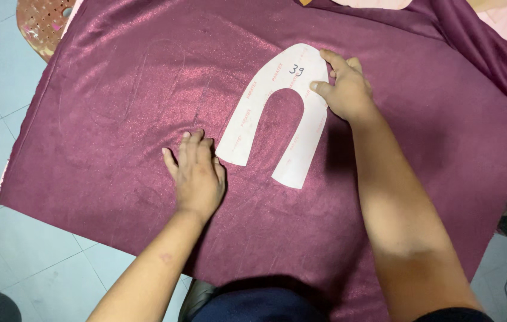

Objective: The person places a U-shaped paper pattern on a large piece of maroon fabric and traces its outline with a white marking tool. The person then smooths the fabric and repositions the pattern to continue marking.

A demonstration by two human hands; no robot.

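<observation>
Maroon fabric point(116, 107), soft and slippery-looking, lies under the flat, spread left hand point(197, 173); the right hand point(343, 86) pins the thin, probably light horseshoe-shaped paper pattern point(277, 113) at its arch, fingers pressing.

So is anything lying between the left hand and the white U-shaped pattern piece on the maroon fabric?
Nothing visible. The left hand lies flat on the maroon fabric just beside the lower left leg of the white U-shaped pattern piece, only bare cloth between them. The right hand already presses on the piece's top.
</observation>
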